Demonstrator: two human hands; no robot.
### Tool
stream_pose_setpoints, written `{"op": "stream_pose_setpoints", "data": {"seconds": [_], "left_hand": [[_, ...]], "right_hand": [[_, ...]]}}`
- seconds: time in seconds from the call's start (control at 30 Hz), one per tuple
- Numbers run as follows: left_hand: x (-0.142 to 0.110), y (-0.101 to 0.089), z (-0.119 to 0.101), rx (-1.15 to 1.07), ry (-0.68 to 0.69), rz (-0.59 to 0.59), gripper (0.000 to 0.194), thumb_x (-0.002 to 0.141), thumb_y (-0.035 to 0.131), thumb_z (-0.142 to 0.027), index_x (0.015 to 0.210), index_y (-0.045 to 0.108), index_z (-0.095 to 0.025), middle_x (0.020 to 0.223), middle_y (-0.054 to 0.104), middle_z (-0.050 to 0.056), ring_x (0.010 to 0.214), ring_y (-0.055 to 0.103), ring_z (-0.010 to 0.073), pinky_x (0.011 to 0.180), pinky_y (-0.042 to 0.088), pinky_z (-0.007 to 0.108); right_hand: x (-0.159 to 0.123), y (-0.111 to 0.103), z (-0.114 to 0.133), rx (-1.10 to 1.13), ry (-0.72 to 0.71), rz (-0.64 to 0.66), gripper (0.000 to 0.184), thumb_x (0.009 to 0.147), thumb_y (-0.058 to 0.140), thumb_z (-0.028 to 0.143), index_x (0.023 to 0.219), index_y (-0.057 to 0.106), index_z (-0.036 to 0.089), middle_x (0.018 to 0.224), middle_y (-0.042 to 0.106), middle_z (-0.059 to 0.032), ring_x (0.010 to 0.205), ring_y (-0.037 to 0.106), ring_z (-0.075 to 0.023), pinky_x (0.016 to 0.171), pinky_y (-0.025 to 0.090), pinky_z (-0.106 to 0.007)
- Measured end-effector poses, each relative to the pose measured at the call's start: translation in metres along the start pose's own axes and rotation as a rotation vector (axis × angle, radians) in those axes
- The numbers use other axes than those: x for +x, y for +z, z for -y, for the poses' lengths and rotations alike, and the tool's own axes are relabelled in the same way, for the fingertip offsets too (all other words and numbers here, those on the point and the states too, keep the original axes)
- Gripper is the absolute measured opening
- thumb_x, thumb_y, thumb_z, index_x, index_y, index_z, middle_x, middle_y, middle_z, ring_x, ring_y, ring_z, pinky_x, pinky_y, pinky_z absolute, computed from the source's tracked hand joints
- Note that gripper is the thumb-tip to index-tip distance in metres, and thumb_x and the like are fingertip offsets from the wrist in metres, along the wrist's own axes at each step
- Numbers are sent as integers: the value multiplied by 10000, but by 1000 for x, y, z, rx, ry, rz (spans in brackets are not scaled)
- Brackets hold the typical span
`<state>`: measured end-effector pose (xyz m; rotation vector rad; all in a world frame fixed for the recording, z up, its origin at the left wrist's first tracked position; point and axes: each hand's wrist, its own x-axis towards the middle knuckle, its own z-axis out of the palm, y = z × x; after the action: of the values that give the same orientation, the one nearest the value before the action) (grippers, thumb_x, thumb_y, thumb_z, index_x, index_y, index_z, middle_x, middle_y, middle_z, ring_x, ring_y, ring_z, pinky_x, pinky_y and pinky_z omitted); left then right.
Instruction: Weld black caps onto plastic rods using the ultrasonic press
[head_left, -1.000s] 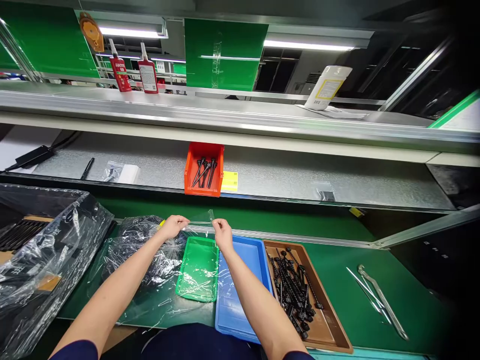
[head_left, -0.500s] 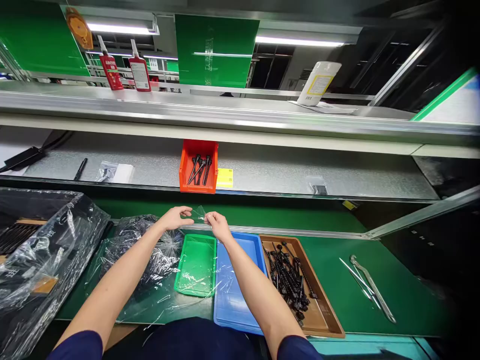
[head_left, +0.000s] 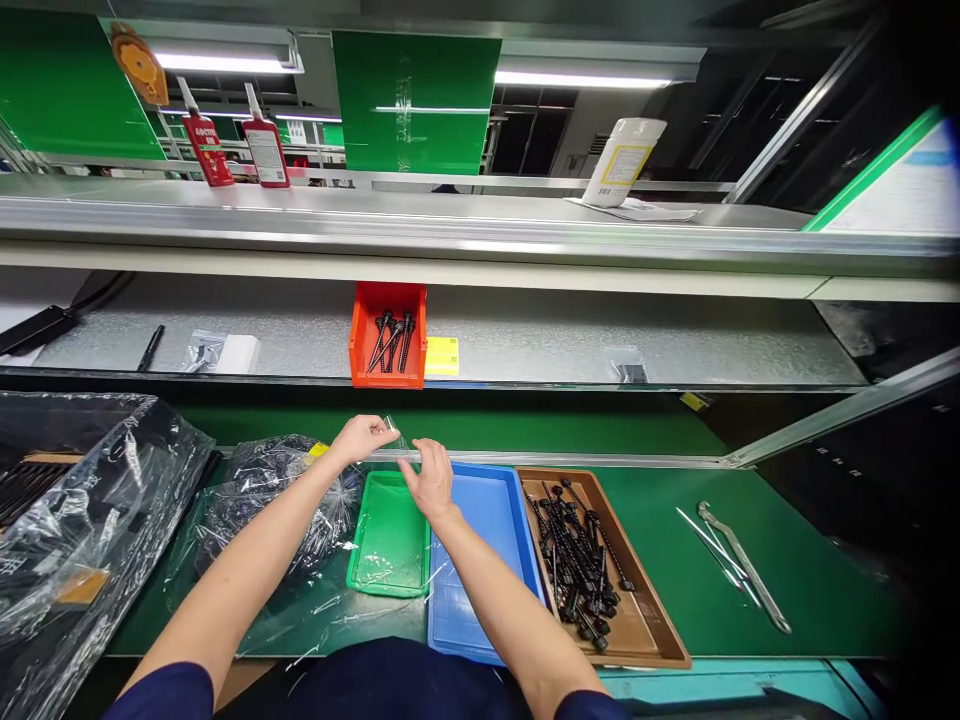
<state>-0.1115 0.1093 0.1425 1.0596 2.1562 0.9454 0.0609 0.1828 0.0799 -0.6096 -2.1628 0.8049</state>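
Above the green tray [head_left: 386, 580], my left hand [head_left: 361, 438] is closed, its thumb and fingertips pinching a small piece of clear plastic film [head_left: 397, 433]. My right hand [head_left: 431, 482] is just to the right and slightly lower, thumb and fingers spread apart around the film's lower end; whether they touch it is hard to see. Beneath my left forearm lies a clear plastic bag [head_left: 337, 505] bunched around dark contents. The blue tray [head_left: 472, 600] sits under my right forearm. Beside it, a brown tray [head_left: 645, 610] holds several black threaded rods with heads [head_left: 574, 545].
An orange-red bin [head_left: 360, 350] with several black threaded parts stands on the shelf ahead. Metal tools [head_left: 742, 565] lie at the right. A plastic-lined box [head_left: 142, 480] occupies the left. Red bottles [head_left: 265, 150] and a white bottle [head_left: 624, 160] are on the upper shelf.
My left fingers have closed on the film. My right hand has come out of its pinch, moved slightly down and spread its fingers. The view has shifted a little.
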Motion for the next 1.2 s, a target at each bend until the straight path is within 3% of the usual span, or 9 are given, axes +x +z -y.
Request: {"op": "stream_pose_setpoints", "data": {"seconds": [0.1, 0.23, 0.43, 0.53, 0.7, 0.8, 0.9, 1.03, 1.2], "left_hand": [[-1, 1, -4, 40, -4, -36, 473, 677, 642, -627, 584, 547, -173, 529, 454, -44, 516, 393, 110, 494, 271, 228], [-2, 0, -9, 89, -8, -69, 520, 700, 589, -667, 535, 490, -184, 507, 402, -48, 510, 360, 113, 492, 242, 239], [-1, 5, -16, 157, -12, -114, 575, 724, 546, -687, 470, 400, -193, 480, 327, -49, 501, 313, 110, 502, 200, 255], [1, 6, -19, 195, -30, -139, 587, 721, 533, -700, 459, 381, -197, 475, 307, -45, 495, 293, 112, 507, 192, 262], [8, -5, -28, 265, -83, -191, 597, 716, 510, -720, 441, 372, -208, 458, 342, -25, 490, 337, 131, 505, 193, 274], [12, -15, -32, 302, -117, -222, 601, 714, 493, -739, 450, 372, -213, 460, 378, -15, 491, 375, 142, 505, 202, 275], [16, -22, -33, 334, -148, -245, 612, 715, 468, -760, 455, 367, -215, 467, 407, -6, 495, 403, 151, 507, 216, 274], [20, -27, -29, 370, -193, -253, 606, 720, 449, -769, 470, 403, -219, 483, 461, 11, 521, 467, 175, 520, 243, 273], [28, -28, -22, 419, -247, -240, 610, 702, 441, -790, 475, 448, -225, 518, 539, 54, 601, 555, 241, 545, 280, 280]], "right_hand": [[1, 0, -1, 30, 35, -2, 263, 957, 423, 313, 963, 662, 204, 941, 638, -105, 896, 550, -226, 832, 429, -372], [6, -4, -3, 236, 119, 37, 302, 950, 431, 383, 882, 670, 211, 838, 636, -81, 812, 559, -210, 781, 442, -352], [4, -5, -6, 581, 441, 255, 377, 912, 426, 520, 918, 637, 208, 549, 537, 30, 421, 474, -132, 450, 394, -260], [8, -6, -10, 556, 449, 249, 364, 904, 439, 504, 907, 642, 202, 543, 542, 31, 427, 481, -131, 450, 385, -254], [16, -16, -19, 495, 361, 242, 238, 794, 635, 431, 874, 674, 210, 620, 588, 20, 576, 532, -144, 594, 433, -267], [10, -21, -27, 510, 328, 305, 307, 734, 703, 408, 963, 667, 207, 729, 641, 2, 658, 564, -153, 633, 453, -274], [-3, -24, -36, 629, 438, 376, 346, 716, 707, 418, 970, 659, 189, 733, 643, 0, 652, 577, -150, 645, 467, -287], [-20, -28, -43, 731, 528, 447, 333, 721, 672, 495, 832, 665, 180, 645, 618, 5, 599, 581, -155, 605, 480, -297], [-26, -33, -49, 727, 604, 426, 366, 767, 602, 546, 769, 637, 181, 604, 584, 13, 548, 559, -140, 522, 459, -263]]}}
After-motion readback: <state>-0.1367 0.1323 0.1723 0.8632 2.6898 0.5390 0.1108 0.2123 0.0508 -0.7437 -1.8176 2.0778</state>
